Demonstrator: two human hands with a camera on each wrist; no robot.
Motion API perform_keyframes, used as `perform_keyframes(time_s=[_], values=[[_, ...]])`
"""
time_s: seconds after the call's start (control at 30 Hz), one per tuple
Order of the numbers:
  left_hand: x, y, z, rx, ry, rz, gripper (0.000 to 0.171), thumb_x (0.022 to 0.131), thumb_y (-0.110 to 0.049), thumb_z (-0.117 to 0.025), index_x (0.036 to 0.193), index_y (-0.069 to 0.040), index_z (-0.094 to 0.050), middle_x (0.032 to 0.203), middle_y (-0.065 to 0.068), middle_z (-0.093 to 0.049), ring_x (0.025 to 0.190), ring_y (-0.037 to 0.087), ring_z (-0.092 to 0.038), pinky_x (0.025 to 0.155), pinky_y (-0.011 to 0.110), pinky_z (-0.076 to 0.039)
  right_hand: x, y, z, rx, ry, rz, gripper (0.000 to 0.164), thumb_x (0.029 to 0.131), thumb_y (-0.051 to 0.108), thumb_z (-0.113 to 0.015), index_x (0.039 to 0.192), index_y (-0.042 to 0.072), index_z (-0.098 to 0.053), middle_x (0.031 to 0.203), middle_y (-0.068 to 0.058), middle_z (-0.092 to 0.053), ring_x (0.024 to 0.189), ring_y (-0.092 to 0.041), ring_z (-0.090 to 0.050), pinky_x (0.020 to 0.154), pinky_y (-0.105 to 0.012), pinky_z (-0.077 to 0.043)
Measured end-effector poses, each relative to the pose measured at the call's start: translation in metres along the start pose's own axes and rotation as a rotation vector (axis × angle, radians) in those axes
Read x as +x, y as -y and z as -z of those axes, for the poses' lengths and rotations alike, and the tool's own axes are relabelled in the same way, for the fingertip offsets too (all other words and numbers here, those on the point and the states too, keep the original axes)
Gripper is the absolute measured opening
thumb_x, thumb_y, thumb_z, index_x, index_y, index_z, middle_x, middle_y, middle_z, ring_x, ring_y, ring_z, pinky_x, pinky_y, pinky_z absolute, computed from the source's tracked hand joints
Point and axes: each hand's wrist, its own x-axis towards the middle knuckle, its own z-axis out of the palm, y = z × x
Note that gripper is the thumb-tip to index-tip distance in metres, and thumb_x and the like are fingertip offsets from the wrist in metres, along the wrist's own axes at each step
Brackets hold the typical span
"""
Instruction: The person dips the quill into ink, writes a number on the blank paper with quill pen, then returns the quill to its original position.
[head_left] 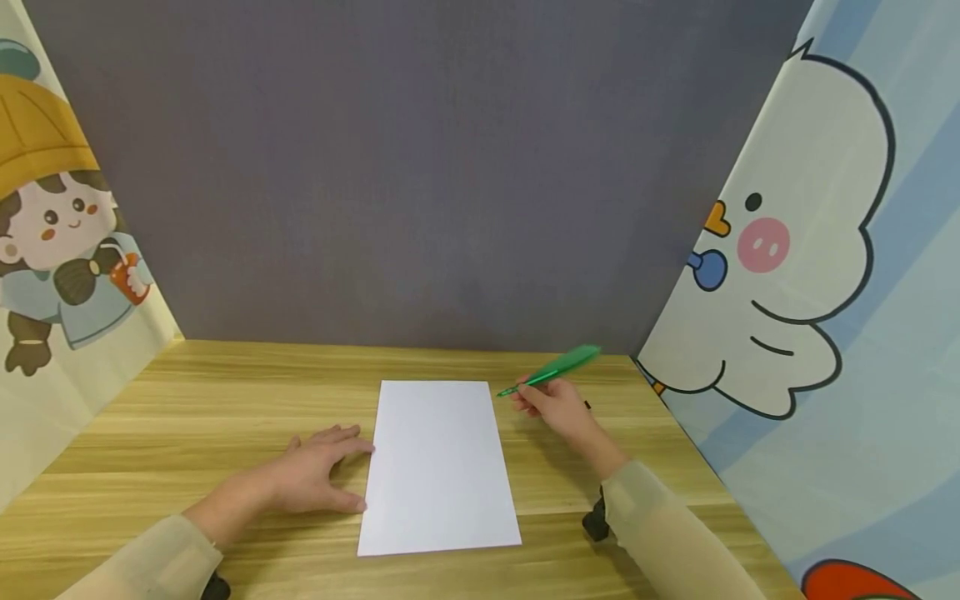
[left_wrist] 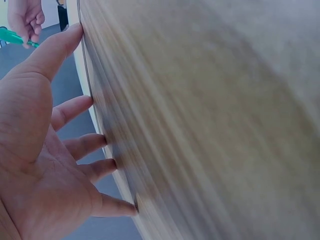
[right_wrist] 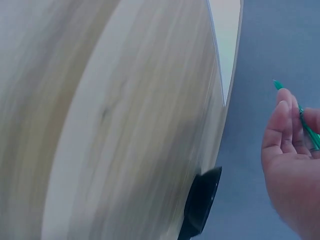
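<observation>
Two bare hands are flanking a plain white sheet of paper (head_left: 438, 467), which is lying flat on a wood-grain table (head_left: 172, 417). The left hand (head_left: 311, 471) is spreading its fingers wide, thumb and index fingertip touching the paper's left edge. The right hand (head_left: 558, 408) is pinching a green feather pen (head_left: 564, 363) between thumb and fingers, its tip pointing left just beside the paper's upper right corner.

Printed pictures are decorating the side panels: a cartoon figure in a yellow hat (head_left: 97, 304) and a white cartoon bird (head_left: 817, 183), both being cut off by panel or frame edges. A red shape (head_left: 847, 579) is running out at the lower right.

In the right wrist view, the frame is cutting off the feather, and only a corner of the paper is showing. A black object (right_wrist: 202, 200) is standing near the right hand; what it is, one cannot tell.
</observation>
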Motion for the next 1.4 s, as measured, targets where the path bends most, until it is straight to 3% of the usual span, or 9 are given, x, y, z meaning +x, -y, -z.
perform_keyframes(time_s=[0.13, 0.33, 0.7, 1.07, 1.4], values=[[0.000, 0.001, -0.001, -0.011, -0.007, -0.004, 0.083, 0.085, -0.056, -0.090, 0.153, -0.018, -0.062, 0.171, 0.028, -0.042, 0.159, 0.060, -0.033, 0.116, 0.096, -0.007, 0.002, 0.002, -0.010, 0.006, 0.020, -0.003, 0.035, 0.113, 0.019, -0.062, 0.136, -0.007, -0.067, 0.120, -0.027, -0.078, 0.102, -0.024, -0.080, 0.093, -0.045, -0.065], [0.000, 0.002, -0.002, -0.022, -0.012, -0.009, 0.084, 0.084, -0.057, -0.091, 0.152, -0.017, -0.062, 0.172, 0.030, -0.040, 0.160, 0.062, -0.030, 0.117, 0.095, -0.011, 0.004, 0.005, -0.020, 0.014, 0.033, -0.007, 0.033, 0.114, 0.018, -0.061, 0.135, -0.006, -0.068, 0.121, -0.029, -0.077, 0.108, -0.035, -0.078, 0.096, -0.050, -0.064], [0.002, 0.000, 0.000, -0.045, 0.008, 0.002, 0.081, 0.084, -0.053, -0.091, 0.151, -0.018, -0.062, 0.173, 0.028, -0.040, 0.160, 0.064, -0.027, 0.113, 0.097, -0.009, 0.011, 0.004, -0.031, 0.034, 0.038, 0.005, 0.031, 0.114, 0.016, -0.060, 0.134, -0.006, -0.068, 0.115, -0.019, -0.081, 0.096, -0.014, -0.079, 0.091, -0.042, -0.066], [0.001, -0.001, 0.000, -0.049, 0.013, 0.012, 0.080, 0.084, -0.051, -0.092, 0.150, -0.018, -0.063, 0.172, 0.028, -0.040, 0.160, 0.063, -0.027, 0.113, 0.097, -0.011, 0.019, 0.004, -0.040, 0.101, 0.036, -0.019, 0.031, 0.113, 0.012, -0.060, 0.135, -0.010, -0.066, 0.115, -0.021, -0.080, 0.091, -0.011, -0.078, 0.085, -0.035, -0.067], [0.001, 0.000, -0.001, -0.057, 0.013, 0.017, 0.081, 0.084, -0.052, -0.092, 0.151, -0.018, -0.063, 0.173, 0.027, -0.040, 0.161, 0.062, -0.026, 0.113, 0.097, -0.010, 0.031, 0.006, -0.048, 0.065, 0.046, -0.025, 0.028, 0.113, 0.012, -0.060, 0.133, -0.006, -0.068, 0.115, -0.019, -0.081, 0.093, -0.012, -0.078, 0.084, -0.032, -0.065]])
